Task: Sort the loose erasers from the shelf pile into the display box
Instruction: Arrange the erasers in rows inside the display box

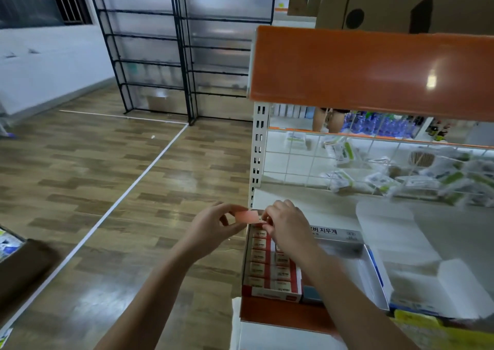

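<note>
A display box (374, 274) with a white and blue rim sits on the white shelf at the lower right. Its left part holds two rows of red-and-white sleeved erasers (260, 264). Above the box's far left corner, my left hand (211, 229) pinches the left end of one red-and-white eraser (247, 216). My right hand (287, 226) pinches the same eraser's right end. The right part of the box shows bare bottom. My right forearm hides part of the box's middle.
An orange shelf front (374, 74) hangs overhead. Behind a wire grid (347, 162) lie green-and-white packets. Black wire racks (184, 52) stand across the wooden floor at left. A brown carton (24, 266) sits at the lower left. Yellow packaging (438, 328) lies at the lower right.
</note>
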Available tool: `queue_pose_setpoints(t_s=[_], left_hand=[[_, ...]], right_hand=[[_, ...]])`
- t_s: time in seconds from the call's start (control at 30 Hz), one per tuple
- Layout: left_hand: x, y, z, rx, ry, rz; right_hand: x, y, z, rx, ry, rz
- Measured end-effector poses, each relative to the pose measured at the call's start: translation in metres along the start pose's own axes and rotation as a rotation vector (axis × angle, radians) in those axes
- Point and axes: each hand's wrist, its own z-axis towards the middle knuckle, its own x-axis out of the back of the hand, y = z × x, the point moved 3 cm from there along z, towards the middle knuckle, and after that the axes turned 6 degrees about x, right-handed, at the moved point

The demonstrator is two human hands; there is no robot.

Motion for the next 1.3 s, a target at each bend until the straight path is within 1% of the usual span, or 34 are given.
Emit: queue_pose_setpoints(t_s=[0.07, 0.17, 0.27, 0.43, 0.53, 0.63, 0.8, 0.97, 1.1, 1.3], left_hand=[[-0.005, 0.006, 0.001, -0.003, -0.01, 0.037], [-0.017, 0.018, 0.003, -0.037, -0.042, 0.121], [-0.04, 0.039, 0.004, -0.111, -0.14, 0.087], [-0.081, 0.075, 0.003, -0.219, -0.27, 0.206], [-0.102, 0.092, 0.002, -0.251, -0.342, 0.272], [-0.123, 0.104, 0.005, -0.241, -0.386, 0.303], [-0.148, 0.108, 0.013, -0.192, -0.341, 0.324], [-0.159, 0.108, 0.018, -0.24, -0.217, 0.472], [-0.164, 0.111, 0.017, -0.327, -0.166, 0.601], [-0.169, 0.113, 0.014, -0.488, -0.173, 0.694]], right_hand=[[0.007, 0.004, -0.003, -0.013, -0.019, 0.045], [0.028, 0.019, -0.021, -0.063, 0.028, 0.078], [0.055, 0.041, -0.051, -0.177, 0.092, 0.083], [0.085, 0.073, -0.104, -0.351, 0.117, 0.031], [0.092, 0.081, -0.129, -0.46, 0.113, 0.03], [0.093, 0.084, -0.148, -0.543, 0.103, 0.061], [0.087, 0.085, -0.163, -0.614, 0.066, 0.132], [0.082, 0.081, -0.166, -0.6, 0.066, 0.155], [0.081, 0.079, -0.168, -0.6, 0.069, 0.144], [0.079, 0.079, -0.17, -0.591, 0.066, 0.144]])
